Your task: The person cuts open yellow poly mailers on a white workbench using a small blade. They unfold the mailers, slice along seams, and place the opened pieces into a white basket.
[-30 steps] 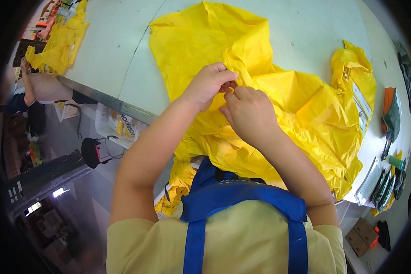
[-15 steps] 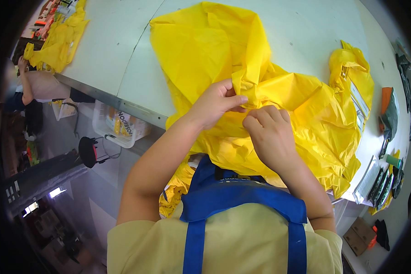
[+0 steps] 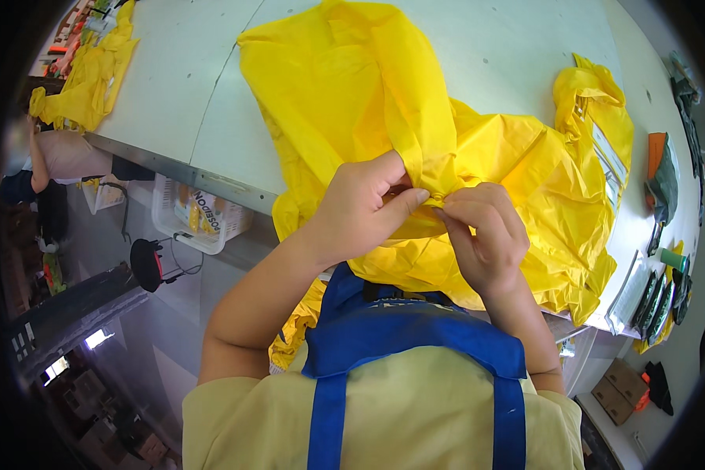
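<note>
A large, crumpled yellow garment (image 3: 345, 78), thin and waterproof-looking, is spread over the pale table in front of me. My left hand (image 3: 372, 200) grips a bunched fold of it, thumb pressed against the fingers. Just beside it, my right hand (image 3: 486, 231) pinches the same gathered edge between thumb and fingertips. Both hands meet at this one spot, and the small detail between the fingertips is hidden. The garment's loose cloth runs off to the right and drapes over the near table edge toward my blue apron (image 3: 415, 345).
Another folded yellow garment (image 3: 591, 102) lies at the right. Dark pouches (image 3: 658, 309) and a grey-orange item (image 3: 659, 180) sit along the table's right side. A white basket (image 3: 200, 215) stands below the left edge. Far left, another person (image 3: 63, 160) is beside more yellow cloth (image 3: 94, 78).
My right hand has turned, its thumb and fingertips now pinching the fold close to the left thumb. The left hand keeps its grip. The view has shifted slightly.
</note>
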A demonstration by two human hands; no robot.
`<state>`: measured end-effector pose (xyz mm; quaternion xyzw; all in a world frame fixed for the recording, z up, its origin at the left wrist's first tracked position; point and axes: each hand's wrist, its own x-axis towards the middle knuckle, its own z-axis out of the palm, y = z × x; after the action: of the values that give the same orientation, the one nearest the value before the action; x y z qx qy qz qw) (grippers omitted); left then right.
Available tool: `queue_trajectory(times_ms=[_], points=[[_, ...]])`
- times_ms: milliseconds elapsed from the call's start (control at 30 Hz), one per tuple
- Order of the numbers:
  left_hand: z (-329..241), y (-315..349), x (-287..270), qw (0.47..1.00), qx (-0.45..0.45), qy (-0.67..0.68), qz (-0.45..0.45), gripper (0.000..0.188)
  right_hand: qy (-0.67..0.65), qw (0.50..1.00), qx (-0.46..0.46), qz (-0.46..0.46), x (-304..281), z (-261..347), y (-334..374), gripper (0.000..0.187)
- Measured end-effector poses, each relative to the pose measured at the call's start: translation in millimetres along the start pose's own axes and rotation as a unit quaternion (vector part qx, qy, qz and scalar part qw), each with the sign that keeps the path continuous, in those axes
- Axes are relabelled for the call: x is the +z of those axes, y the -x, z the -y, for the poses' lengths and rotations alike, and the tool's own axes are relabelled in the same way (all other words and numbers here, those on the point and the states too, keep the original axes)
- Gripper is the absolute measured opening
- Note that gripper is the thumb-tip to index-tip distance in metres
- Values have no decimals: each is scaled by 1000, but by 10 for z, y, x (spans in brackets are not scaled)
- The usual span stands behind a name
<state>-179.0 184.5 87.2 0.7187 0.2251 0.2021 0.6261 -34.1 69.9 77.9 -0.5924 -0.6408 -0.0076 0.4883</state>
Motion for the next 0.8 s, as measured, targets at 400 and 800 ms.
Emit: queue_trajectory(times_ms=[400, 800], points=[[-5, 43, 28, 963, 184, -195, -21, 14, -13, 1000, 13, -8, -72, 102, 48, 25], [-98, 51, 37, 916, 276, -292, 10, 23, -19, 1000, 14, -8, -103, 138, 125, 28]])
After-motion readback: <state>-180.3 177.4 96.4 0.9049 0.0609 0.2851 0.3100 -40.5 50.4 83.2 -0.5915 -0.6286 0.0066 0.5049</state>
